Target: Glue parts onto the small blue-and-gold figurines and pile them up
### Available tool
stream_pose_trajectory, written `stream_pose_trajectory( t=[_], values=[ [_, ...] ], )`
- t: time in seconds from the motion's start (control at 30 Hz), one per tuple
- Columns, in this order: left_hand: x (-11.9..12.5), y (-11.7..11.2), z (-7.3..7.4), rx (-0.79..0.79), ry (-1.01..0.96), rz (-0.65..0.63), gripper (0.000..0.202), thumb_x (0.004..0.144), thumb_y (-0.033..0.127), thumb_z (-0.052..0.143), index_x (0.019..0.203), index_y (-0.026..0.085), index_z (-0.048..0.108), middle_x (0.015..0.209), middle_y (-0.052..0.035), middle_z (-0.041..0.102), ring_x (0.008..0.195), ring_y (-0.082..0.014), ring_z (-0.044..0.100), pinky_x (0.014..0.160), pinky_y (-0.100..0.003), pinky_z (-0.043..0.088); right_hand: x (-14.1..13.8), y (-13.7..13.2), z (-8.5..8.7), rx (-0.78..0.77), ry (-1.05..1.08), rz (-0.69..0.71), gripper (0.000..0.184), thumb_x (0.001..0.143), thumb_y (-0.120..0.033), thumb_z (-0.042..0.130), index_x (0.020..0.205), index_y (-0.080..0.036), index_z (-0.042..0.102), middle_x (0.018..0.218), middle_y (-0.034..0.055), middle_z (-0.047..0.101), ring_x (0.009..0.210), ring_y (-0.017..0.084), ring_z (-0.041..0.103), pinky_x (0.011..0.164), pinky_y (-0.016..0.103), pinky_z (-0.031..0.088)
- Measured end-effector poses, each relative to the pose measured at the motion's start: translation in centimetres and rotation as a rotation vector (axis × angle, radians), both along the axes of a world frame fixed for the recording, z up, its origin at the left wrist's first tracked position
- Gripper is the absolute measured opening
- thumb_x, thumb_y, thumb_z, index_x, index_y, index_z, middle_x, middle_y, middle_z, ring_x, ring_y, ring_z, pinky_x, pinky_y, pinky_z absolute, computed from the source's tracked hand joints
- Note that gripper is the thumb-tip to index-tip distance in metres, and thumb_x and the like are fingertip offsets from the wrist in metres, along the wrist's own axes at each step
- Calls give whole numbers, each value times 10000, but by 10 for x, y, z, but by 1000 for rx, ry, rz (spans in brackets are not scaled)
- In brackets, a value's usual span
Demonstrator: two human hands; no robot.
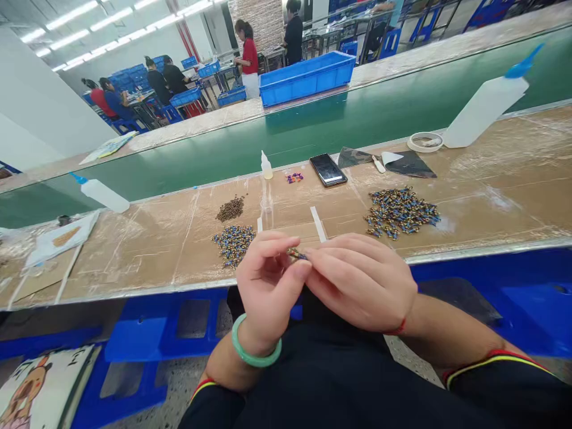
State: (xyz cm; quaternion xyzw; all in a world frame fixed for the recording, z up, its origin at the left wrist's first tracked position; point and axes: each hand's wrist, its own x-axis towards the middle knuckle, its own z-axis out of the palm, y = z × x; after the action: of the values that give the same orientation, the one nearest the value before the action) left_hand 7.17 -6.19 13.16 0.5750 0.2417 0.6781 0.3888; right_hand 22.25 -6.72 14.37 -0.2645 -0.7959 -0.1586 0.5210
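Just above the bench's near edge, my left hand (270,286) pinches a small gold-and-blue piece (295,254) between thumb and forefinger. The fingertips of my right hand (361,280) close on its other end, and the piece is partly hidden by the fingers; its exact kind is too small to tell. Behind my left hand lies a pile of blue-and-gold pieces (233,243), with a heap of tiny brown parts (230,208) beyond it. To the right, past my right hand, is a larger pile of similar blue-and-gold pieces (402,211).
A small dropper bottle (267,165), purple-and-orange bits (294,177) and a phone (328,170) lie farther back. White bottles with blue tips (487,110) stand at both sides, near a tape roll (425,142). Beyond the green belt (201,155) sits a blue crate (308,77); people work behind.
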Motion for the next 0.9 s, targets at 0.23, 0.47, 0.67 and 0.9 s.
stream_pose_trajectory(
  t=[0.23, 0.47, 0.67, 0.9],
  values=[
    [0, -4, 9, -276, -173, -262, 174, 819, 429, 859, 922, 290, 839, 798, -1, 611, 698, -95, 543, 572, -184, 452, 1, -1, 3, 78, -10, 24, 71, 979, -45, 685, 1024, -94, 661, 827, 64, 775, 787, 154, 740, 745, 280, 634],
    [1, -3, 9, -320, -208, -395, 185, 826, 431, 836, 896, 262, 811, 778, -2, 579, 663, -103, 523, 537, -199, 443, 1, 0, 3, 61, 32, 68, 84, 987, -41, 671, 1014, -117, 649, 822, 47, 764, 795, 143, 724, 721, 282, 629],
    [0, -1, 8, -309, -170, -383, 182, 842, 427, 823, 906, 258, 800, 795, -2, 569, 674, -100, 520, 546, -194, 444, 4, 0, 1, 63, -6, 81, 108, 992, -37, 651, 1077, -104, 659, 868, 61, 776, 841, 152, 728, 753, 283, 629],
    [4, 6, 1, -347, -84, -270, 241, 780, 482, 878, 876, 266, 833, 787, -26, 638, 692, -117, 558, 620, -213, 507, 11, 3, -5, 55, -13, 62, 98, 961, -35, 672, 1052, -71, 672, 806, 72, 759, 780, 159, 721, 713, 286, 614]
  ],
)
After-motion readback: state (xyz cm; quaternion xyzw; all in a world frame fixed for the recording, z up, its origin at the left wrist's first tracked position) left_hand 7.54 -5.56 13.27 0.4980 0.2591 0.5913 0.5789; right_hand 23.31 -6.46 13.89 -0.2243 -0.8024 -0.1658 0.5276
